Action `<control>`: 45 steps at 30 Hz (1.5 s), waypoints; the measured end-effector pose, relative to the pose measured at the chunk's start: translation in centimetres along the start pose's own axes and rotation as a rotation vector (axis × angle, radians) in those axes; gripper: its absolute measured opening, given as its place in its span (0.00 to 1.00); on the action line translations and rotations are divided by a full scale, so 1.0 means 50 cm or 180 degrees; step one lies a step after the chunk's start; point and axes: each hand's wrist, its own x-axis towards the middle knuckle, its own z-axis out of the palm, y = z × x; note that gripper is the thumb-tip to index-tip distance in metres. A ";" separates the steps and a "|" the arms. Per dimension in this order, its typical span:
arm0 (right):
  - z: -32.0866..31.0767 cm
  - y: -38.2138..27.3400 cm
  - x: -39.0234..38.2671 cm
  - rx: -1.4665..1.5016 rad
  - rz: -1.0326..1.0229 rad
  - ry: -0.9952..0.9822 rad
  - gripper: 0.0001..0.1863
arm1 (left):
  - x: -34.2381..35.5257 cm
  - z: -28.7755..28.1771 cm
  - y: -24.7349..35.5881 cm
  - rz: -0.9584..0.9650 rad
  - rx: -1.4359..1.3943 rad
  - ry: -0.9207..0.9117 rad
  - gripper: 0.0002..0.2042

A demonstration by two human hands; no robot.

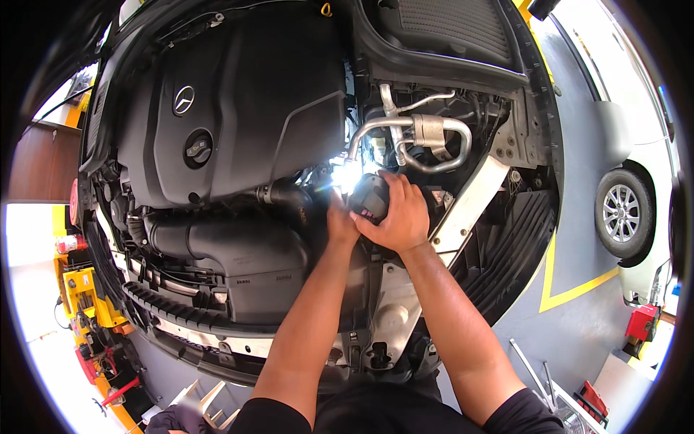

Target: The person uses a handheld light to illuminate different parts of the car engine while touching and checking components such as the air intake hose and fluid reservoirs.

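Head view: the right hand is clasping a dark, rounded object, probably to steady it, between the engine cover and the looped metal pipe; the left hand is sitting just beside it, fingertips disappearing into glare, so can't tell its grip. Cover is carrying a round silver emblem; black air duct is showing small markings, not readable here.

One engine cover carries one filler cap, with one yellow loop at its upper right. Lower right of the cover are two hands and one dark object; farther right, one vehicle shows one wheel.
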 end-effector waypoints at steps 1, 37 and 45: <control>0.003 -0.007 0.003 0.0015 -0.0032 -0.0001 0.45 | 0.005 0.002 -0.018 0.0015 0.0003 0.0032 0.20; -0.016 -0.009 0.002 0.0266 0.0179 0.0036 0.48 | 0.034 0.022 -0.031 -0.0487 -0.1987 0.0214 0.08; -0.004 0.047 -0.011 0.0677 0.0339 0.0138 0.46 | 0.025 0.079 0.041 -0.0502 0.0423 0.0660 0.16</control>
